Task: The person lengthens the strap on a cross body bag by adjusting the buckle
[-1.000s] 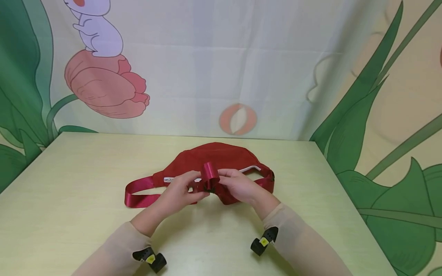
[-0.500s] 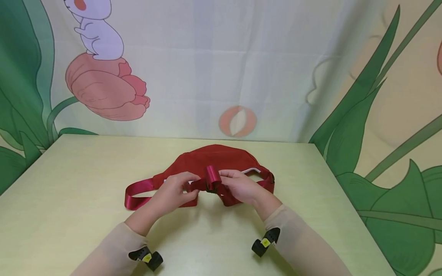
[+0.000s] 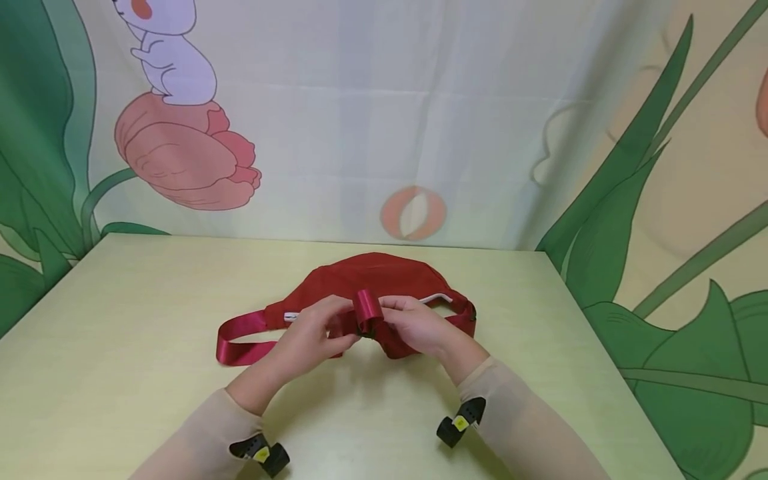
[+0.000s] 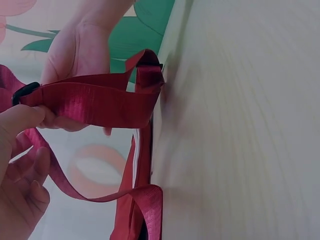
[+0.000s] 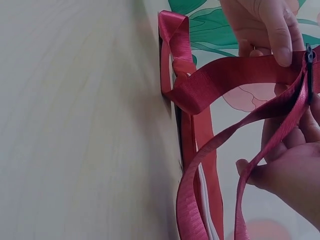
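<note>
A red waist bag (image 3: 378,275) lies on the table, its strap raised at the front in a loop (image 3: 367,307). My left hand (image 3: 313,333) pinches the strap just left of a black slide buckle (image 5: 309,72), thumb on the band in the right wrist view. My right hand (image 3: 415,323) holds the strap at the buckle's other side; its fingertips are partly hidden behind the band. Two narrow strap runs (image 5: 225,132) hang from the buckle past the right thumb. In the left wrist view the wide strap (image 4: 100,105) stretches in front of the right hand.
A pale wooden table (image 3: 132,373) carries the bag. At the left a strap bend (image 3: 231,341) rests on the tabletop. A white zip (image 3: 438,297) runs along the bag's near edge. Behind hangs a printed curtain (image 3: 336,133).
My left hand first slid left along the strap, away from the buckle, then came back right beside it. The right hand stays nearly in place, and the bag has hardly moved.
</note>
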Demonstrator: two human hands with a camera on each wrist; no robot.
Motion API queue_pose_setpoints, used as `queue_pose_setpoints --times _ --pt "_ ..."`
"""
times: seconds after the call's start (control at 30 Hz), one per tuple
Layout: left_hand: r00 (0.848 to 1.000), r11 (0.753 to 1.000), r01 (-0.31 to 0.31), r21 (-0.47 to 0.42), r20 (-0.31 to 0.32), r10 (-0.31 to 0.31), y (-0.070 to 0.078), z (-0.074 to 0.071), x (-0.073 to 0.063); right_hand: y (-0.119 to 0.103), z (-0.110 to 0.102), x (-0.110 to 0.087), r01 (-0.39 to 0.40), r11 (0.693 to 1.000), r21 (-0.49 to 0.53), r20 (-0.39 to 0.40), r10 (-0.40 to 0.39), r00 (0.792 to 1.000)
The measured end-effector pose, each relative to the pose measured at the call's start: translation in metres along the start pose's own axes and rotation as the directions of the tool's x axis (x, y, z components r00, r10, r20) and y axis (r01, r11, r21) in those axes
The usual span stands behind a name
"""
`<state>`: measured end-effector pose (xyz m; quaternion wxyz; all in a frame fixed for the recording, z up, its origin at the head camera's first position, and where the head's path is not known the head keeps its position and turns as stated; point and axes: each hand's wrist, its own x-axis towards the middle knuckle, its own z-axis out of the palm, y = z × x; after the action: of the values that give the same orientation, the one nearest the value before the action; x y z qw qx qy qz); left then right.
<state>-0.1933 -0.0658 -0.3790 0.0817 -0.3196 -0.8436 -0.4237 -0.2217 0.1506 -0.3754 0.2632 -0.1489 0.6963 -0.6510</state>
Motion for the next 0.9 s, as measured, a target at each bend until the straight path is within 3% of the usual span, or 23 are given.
queue_pose_setpoints --times 0.17,0.57,0.67,0.8,0.9 --pt "1.000 0.999 0.007 0.032 -0.001 -0.007 -0.001 -0.005 0.002 -0.001 -0.003 0.002 -0.010 1.000 -0.024 -0.022 0.009 1.000" --pt "0.996 0.992 0.082 0.101 0.018 -0.084 -0.009 -0.010 -0.004 0.003 0.001 0.002 0.004 0.999 0.051 0.019 -0.005 1.000" --pt "0.999 0.997 0.042 0.062 0.015 -0.043 -0.010 -0.007 -0.002 0.002 0.000 0.002 0.012 0.999 0.039 -0.003 -0.012 1.000" --pt "0.999 0.998 -0.025 -0.063 0.041 0.028 -0.007 -0.001 0.002 0.002 -0.001 0.003 0.010 1.000 0.021 -0.004 -0.010 1.000" --pt "0.999 0.996 -0.022 -0.085 0.034 0.025 -0.006 0.000 0.004 0.001 -0.002 0.004 0.011 1.000 0.016 0.008 -0.012 1.000"
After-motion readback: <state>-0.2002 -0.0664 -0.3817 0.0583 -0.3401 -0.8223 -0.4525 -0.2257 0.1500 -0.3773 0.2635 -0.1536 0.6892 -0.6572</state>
